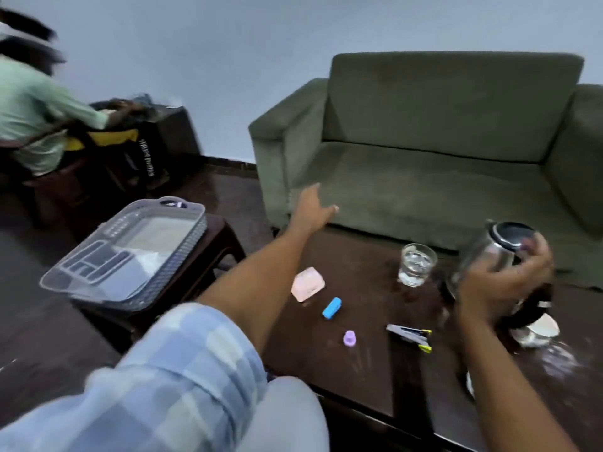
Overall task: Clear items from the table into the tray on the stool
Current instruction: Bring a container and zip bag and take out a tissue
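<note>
Kettle (499,256), steel-bodied with a dark lid and base, tilted and gripped from the near side by right hand (504,285), fingers wrapped around its body. Held at the right end of dark wooden worktop (359,380), whether lifted clear of the surface cannot be told. White cloth or paper (535,331) just below that hand, partly hidden by kettle base.

Left hand (311,208) stretched forward over the far left corner of the worktop, fingers spread loose and apart, gripping nothing. Checked blue sleeve (182,370) rolled up at the elbow.

Between the two hands, on the worktop: clear drinking glass (416,264) upright, just left of the kettle. Pink flat case (308,284) closer to the left forearm, and just nearer than it a small blue block (332,308). Small purple piece (349,338) nearer still. Stapler (409,337), grey with yellow and black trim, lying flat below and left of the right hand, well apart from the glass.

Grey plastic tray (192,230) left of the left arm, resting on dark stool (225,243), tilted in this view, with a flat slotted insert and pale sheet inside. None of the worktop items in it.

Green sofa (440,141) beyond both hands, behind the worktop. Second person in pale green top (36,109) far left, blurred.
</note>
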The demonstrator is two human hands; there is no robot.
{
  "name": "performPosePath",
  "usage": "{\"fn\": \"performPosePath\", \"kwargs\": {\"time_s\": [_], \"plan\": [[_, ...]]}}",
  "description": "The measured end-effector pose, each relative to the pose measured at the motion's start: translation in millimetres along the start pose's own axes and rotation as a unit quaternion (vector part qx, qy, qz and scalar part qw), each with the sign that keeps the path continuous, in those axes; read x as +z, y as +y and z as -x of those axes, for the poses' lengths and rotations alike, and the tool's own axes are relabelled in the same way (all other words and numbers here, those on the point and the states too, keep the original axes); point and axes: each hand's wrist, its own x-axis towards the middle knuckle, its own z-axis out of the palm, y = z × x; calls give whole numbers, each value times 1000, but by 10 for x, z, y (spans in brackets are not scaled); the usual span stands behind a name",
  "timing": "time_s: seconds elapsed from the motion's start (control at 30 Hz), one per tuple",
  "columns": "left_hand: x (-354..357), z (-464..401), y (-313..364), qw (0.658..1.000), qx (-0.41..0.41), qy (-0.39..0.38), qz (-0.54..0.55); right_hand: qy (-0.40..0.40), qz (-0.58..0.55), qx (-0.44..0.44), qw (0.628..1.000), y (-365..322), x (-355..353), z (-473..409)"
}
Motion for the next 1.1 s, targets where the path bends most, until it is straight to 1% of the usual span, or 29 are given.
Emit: {"fn": "performPosePath", "kwargs": {"time_s": [0.03, 0.1, 0.17, 0.23, 0.3, 0.37, 0.4, 0.47, 0.5, 0.57, 0.6, 0.63, 0.67, 0.7, 0.77, 0.8, 0.87, 0.93, 1.0, 1.03, 1.1], "plan": [[-314, -28, -140, 999, -16, 26, -10, -45, -20, -12, 999, -225, 204, 121], [-959, -35, -517, 994, -51, 85, -36, -173, -69, -16, 982, -658, 713, 503], [-1553, -24, -1060, 983, -94, 131, -84, -306, -114, -3, 945, -1103, 1225, 1090], [-1995, 1, -1600, 969, -149, 153, -124, -419, -127, -14, 899, -1502, 1562, 1670], [-2378, 130, -2085, 950, -218, 134, -178, -520, -131, -47, 842, -1888, 1818, 2287], [-2684, 362, -2313, 915, -308, 89, -247, -604, -116, -70, 786, -2178, 1986, 2796], [-2826, 410, -2546, 896, -350, 78, -262, -641, -100, -83, 757, -2320, 2058, 3055], [-3014, 540, -2724, 874, -415, 18, -252, -693, -46, -123, 709, -2496, 2154, 3388], [-3080, 556, -2816, 872, -436, -20, -220, -708, -14, -151, 690, -2546, 2209, 3517], [-3210, 640, -2907, 880, -443, -118, -126, -720, 44, -206, 661, -2646, 2316, 3725], [-3242, 711, -2852, 881, -432, -158, -112, -719, 73, -232, 651, -2671, 2371, 3796], [-3289, 754, -2833, 880, -425, -180, -114, -720, 107, -253, 638, -2702, 2423, 3878], [-3304, 776, -2831, 883, -411, -194, -119, -721, 146, -271, 621, -2711, 2475, 3939], [-3300, 797, -2861, 890, -397, -180, -133, -722, 185, -280, 605, -2715, 2519, 3996], [-3278, 829, -2962, 899, -372, -118, -199, -730, 253, -277, 572, -2725, 2589, 4074], [-3269, 855, -2978, 899, -362, -95, -225, -732, 276, -266, 563, -2742, 2626, 4112], [-3232, 886, -3067, 911, -340, -68, -223, -735, 309, -242, 552, -2786, 2666, 4180], [-3207, 894, -3106, 915, -328, -64, -226, -728, 324, -232, 558, -2817, 2700, 4235], [-3207, 932, -3137, 921, -320, -41, -217, -713, 309, -230, 585, -2820, 2703, 4279], [-3220, 943, -3131, 925, -315, -28, -211, -703, 291, -226, 609, -2825, 2689, 4274], [-3223, 967, -3135, 930, -314, -4, -190, -689, 237, -187, 659, -2783, 2658, 4266]]}}
